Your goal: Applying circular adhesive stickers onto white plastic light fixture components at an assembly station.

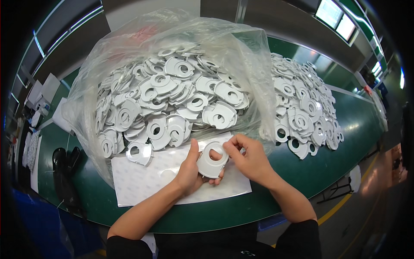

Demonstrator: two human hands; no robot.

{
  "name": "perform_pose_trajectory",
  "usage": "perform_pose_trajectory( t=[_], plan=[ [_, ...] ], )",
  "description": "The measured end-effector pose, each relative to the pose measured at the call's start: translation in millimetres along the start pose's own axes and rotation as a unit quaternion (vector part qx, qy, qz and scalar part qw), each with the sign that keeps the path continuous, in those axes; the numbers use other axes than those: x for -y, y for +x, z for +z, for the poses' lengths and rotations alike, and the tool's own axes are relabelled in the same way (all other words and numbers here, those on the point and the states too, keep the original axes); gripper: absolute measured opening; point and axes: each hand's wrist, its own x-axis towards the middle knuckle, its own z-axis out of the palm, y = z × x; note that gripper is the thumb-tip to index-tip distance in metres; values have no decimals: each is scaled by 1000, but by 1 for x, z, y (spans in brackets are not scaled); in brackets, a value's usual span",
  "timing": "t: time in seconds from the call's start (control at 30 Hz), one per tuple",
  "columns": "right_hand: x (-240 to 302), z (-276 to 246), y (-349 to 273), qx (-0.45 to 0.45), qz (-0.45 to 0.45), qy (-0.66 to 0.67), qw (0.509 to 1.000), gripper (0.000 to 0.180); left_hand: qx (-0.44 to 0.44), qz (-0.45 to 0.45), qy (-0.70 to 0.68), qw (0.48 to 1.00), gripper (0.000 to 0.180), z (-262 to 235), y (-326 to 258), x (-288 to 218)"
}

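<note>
- A flat, pale grey plastic disc (212,160) with a round hole near its top and a notched, uneven outline is held above a white sheet (142,181), near the front edge of the table.
- The disc is cradled from below and from the left by the left hand (189,170); its thumb is stretched upward along the disc's left edge, and curled fingertips are seen under the lower rim.
- The upper right rim of the disc is pinched by the right hand (250,159), thumb and forefinger pressed together on it, the other fingers folded loosely behind.
- The white sheet is smooth, rectangular and faintly printed with rows of small marks; a round pale spot is seen on it just left of the left hand.
- One more disc (139,153) is laid on the sheet's upper left corner.
- A large, crinkled, clear plastic bag (254,56) is opened behind the hands and is filled with a heap of matching discs (172,99), overlapped at all angles.
- A second loose pile (302,108) of the same parts is spread on the table to the right of the bag.
- The table (345,129) is covered in a smooth, glossy dark green surface.
- A black object (64,166) is seen at the left end of the table; its kind cannot be told.
</note>
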Motion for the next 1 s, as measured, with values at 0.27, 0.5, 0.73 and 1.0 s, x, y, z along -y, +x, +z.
perform_pose_trajectory(
  t=[0.27,0.5,0.73,1.0],
  plan=[
    [-3,-5,6,60,75,156,983,19,-8,33,-2,999,80,-6,2,7],
    [0,-4,7,49,86,113,989,16,0,41,32,999,82,-6,2,8],
    [-12,-1,6,84,87,142,982,20,-5,47,48,998,81,-5,1,10],
    [-3,-34,14,172,178,290,924,17,-12,49,52,997,79,2,-6,-8]
  ],
)
